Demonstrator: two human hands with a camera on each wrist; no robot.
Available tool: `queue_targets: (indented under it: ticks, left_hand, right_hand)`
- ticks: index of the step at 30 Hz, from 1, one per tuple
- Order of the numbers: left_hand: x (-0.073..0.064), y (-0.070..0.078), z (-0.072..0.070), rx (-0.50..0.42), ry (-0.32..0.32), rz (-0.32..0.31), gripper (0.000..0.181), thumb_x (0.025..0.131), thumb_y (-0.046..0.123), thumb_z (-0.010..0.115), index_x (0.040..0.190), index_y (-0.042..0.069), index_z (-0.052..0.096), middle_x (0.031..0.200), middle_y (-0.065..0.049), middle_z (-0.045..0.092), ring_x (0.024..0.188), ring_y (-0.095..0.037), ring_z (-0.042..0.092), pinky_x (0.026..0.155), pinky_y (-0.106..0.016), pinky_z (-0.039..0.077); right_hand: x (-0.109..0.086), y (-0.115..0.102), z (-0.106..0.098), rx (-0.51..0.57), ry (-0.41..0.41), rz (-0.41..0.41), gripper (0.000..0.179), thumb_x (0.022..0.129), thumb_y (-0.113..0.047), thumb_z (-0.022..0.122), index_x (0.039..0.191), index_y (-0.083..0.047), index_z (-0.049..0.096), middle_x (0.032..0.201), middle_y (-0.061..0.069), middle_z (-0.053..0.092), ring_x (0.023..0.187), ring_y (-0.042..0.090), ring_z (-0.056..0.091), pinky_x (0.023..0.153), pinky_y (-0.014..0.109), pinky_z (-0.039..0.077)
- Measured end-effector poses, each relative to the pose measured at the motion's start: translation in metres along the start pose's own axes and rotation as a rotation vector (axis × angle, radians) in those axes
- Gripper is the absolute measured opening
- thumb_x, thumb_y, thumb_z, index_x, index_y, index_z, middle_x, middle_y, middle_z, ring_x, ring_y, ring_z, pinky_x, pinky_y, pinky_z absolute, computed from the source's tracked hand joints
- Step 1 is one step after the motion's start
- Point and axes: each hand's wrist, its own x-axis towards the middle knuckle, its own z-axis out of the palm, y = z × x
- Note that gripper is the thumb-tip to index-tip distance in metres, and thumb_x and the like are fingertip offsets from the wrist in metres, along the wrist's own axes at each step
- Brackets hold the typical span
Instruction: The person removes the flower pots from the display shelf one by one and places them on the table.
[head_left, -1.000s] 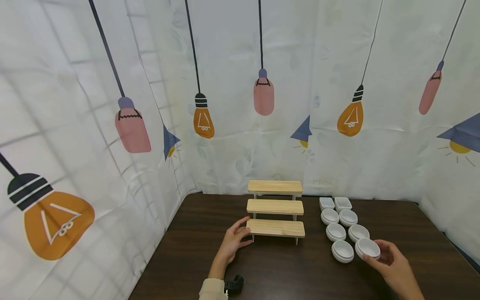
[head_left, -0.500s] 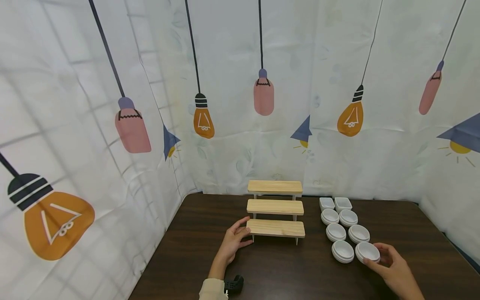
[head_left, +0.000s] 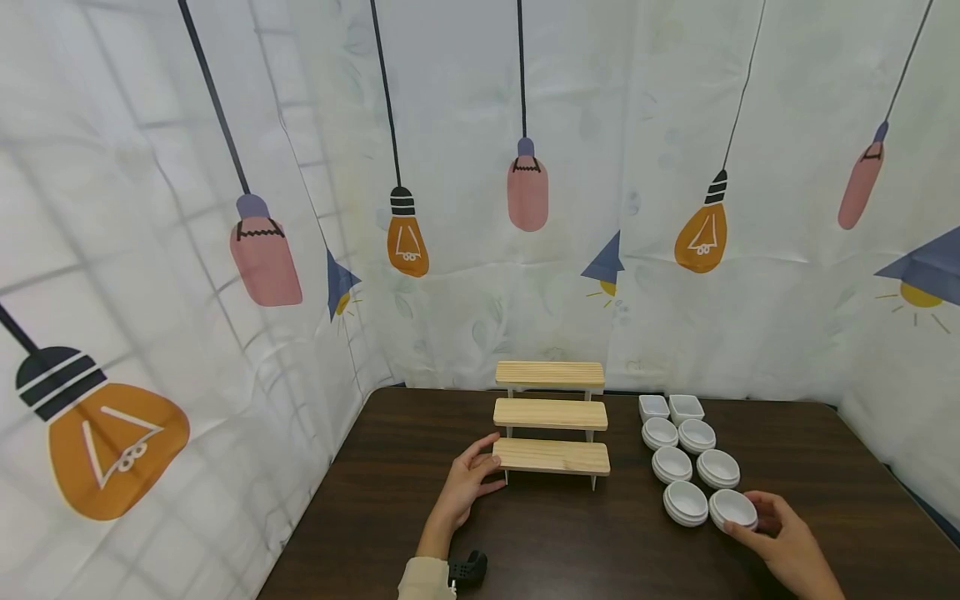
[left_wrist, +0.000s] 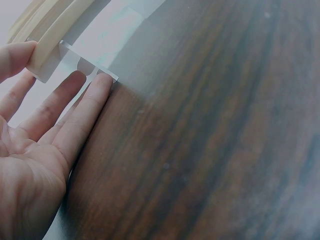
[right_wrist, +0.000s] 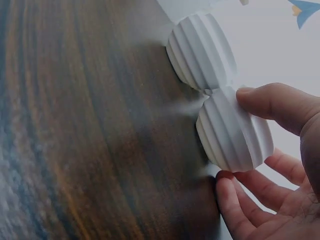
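My right hand (head_left: 791, 537) pinches a small white ribbed bowl (head_left: 732, 508), the nearest of the right-hand column. In the right wrist view the thumb lies on the bowl's upper side, with the other fingers along its underside near the table, and another ribbed bowl (right_wrist: 200, 52) right beside it. At the left end of a three-step display stand, my left hand (head_left: 463, 487) touches the lowest wooden shelf (head_left: 551, 456). Its thumb meets the wooden board's end in the left wrist view, and its nearly straight fingers reach the clear leg (left_wrist: 92, 62).
Further white bowls stand in two columns, including a round bowl (head_left: 686, 502) left of the held one and a square dish (head_left: 686, 407) at the back. Behind the dark wooden table (head_left: 600, 550) hangs a lamp-patterned curtain (head_left: 465, 325). A black band (head_left: 468, 569) circles the left wrist.
My right hand has drawn the nearest bowl slightly toward me, so it now sits clear of the bowl behind and level with its left neighbour. My left hand has stayed at the stand.
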Motion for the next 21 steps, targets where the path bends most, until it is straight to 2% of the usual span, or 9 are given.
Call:
queue_targets:
  ticks: [6, 8, 10, 12, 21]
  left_hand:
    - [0.0005, 0.0001, 0.0009, -0.001, 0.001, -0.003, 0.058, 0.105, 0.021, 0.060, 0.157, 0.007, 0.039, 0.138, -0.029, 0.058, 0.129, -0.040, 0.059, 0.097, -0.048, 0.059]
    - [-0.0001, 0.0003, 0.0002, -0.002, 0.000, -0.003, 0.057, 0.105, 0.020, 0.059, 0.157, 0.007, 0.039, 0.138, -0.030, 0.057, 0.129, -0.040, 0.059, 0.097, -0.048, 0.059]
    - [-0.0002, 0.0004, 0.0001, -0.003, -0.002, -0.002, 0.057, 0.106, 0.019, 0.058, 0.157, 0.006, 0.038, 0.139, -0.030, 0.057, 0.129, -0.040, 0.059, 0.097, -0.048, 0.059]
    - [0.0000, 0.0007, 0.0005, -0.003, -0.003, -0.002, 0.056, 0.106, 0.018, 0.058, 0.157, 0.006, 0.038, 0.139, -0.030, 0.057, 0.129, -0.040, 0.059, 0.097, -0.048, 0.059]
    - [0.0003, 0.0009, 0.0012, 0.003, 0.007, -0.004, 0.055, 0.107, 0.016, 0.056, 0.157, 0.005, 0.038, 0.137, -0.029, 0.058, 0.126, -0.035, 0.061, 0.097, -0.048, 0.060]
  right_hand:
    - [0.0015, 0.0019, 0.0003, 0.007, -0.009, -0.001, 0.088, 0.089, -0.050, 0.077, 0.146, 0.005, 0.037, 0.140, 0.032, 0.051, 0.109, 0.026, 0.064, 0.071, 0.021, 0.052]
    - [0.0019, 0.0029, 0.0014, 0.011, -0.006, -0.007, 0.088, 0.090, -0.049, 0.077, 0.146, 0.006, 0.037, 0.140, 0.032, 0.051, 0.103, 0.016, 0.064, 0.071, 0.020, 0.052]
    - [0.0022, 0.0039, 0.0016, 0.007, 0.000, -0.014, 0.087, 0.089, -0.049, 0.077, 0.145, 0.005, 0.038, 0.140, 0.031, 0.052, 0.094, 0.001, 0.058, 0.071, 0.020, 0.052]
    - [0.0023, 0.0054, 0.0018, 0.005, 0.008, -0.025, 0.086, 0.090, -0.048, 0.077, 0.145, 0.005, 0.038, 0.139, 0.031, 0.053, 0.089, -0.008, 0.051, 0.071, 0.020, 0.051]
    - [0.0020, 0.0075, 0.0052, 0.035, 0.041, -0.070, 0.079, 0.092, -0.038, 0.078, 0.144, 0.007, 0.038, 0.137, 0.035, 0.052, 0.085, -0.014, 0.046, 0.069, 0.019, 0.051]
